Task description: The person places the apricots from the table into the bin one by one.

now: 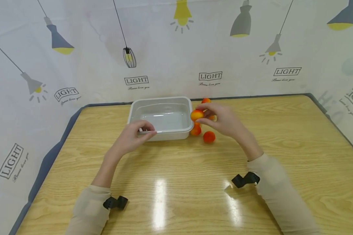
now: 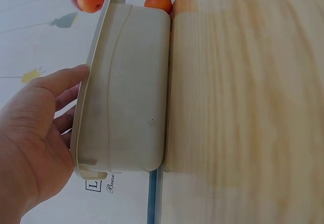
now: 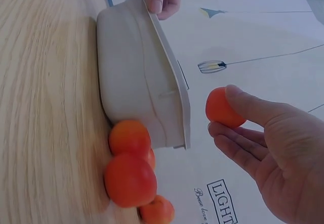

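A white plastic basin (image 1: 164, 135) stands near the back of the table. My left hand (image 1: 135, 133) pinches its front rim near the left corner, fingers over the inside and thumb at the edge. Between thumb and fingertips, my right hand (image 1: 223, 119) holds a small round orange-red fruit (image 1: 196, 115), raised beside the basin's right rim. In the right wrist view the held fruit (image 3: 223, 107) is apart from the basin wall (image 3: 131, 62). Several similar fruits lie on the table right of the basin, among them a redder one (image 1: 209, 137) in front and one close against the basin (image 1: 195, 130).
The wooden table (image 1: 170, 176) reaches back to a pale cloth backdrop (image 1: 164, 65) printed with lamps. Another fruit (image 1: 206, 101) lies at the table's back edge, partly behind my right hand. Black wrist cameras (image 1: 116, 202) sit on both sleeves.
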The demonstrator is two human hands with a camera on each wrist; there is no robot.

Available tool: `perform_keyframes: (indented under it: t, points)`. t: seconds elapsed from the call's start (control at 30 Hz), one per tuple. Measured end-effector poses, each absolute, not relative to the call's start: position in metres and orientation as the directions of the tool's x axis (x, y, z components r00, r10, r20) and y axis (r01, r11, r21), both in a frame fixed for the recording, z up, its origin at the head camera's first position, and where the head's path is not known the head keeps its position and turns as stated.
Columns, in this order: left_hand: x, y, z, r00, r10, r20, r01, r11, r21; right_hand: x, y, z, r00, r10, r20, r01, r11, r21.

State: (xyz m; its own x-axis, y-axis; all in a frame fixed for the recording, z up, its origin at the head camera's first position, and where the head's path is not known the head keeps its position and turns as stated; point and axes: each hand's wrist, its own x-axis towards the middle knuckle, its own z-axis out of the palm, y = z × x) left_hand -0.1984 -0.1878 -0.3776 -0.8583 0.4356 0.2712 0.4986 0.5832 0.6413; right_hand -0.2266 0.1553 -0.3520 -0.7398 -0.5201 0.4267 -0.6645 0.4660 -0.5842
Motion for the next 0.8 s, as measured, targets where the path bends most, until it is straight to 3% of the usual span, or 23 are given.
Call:
perform_keyframes:
  t: [0.8]
  points:
    - [-0.198,-0.185,-0.377,-0.87,0.424,0.253,0.476,0.583,0.658,-0.228,0.137,-0.357,-0.741,-0.555,0.377,-0.632,0.388,-0.671]
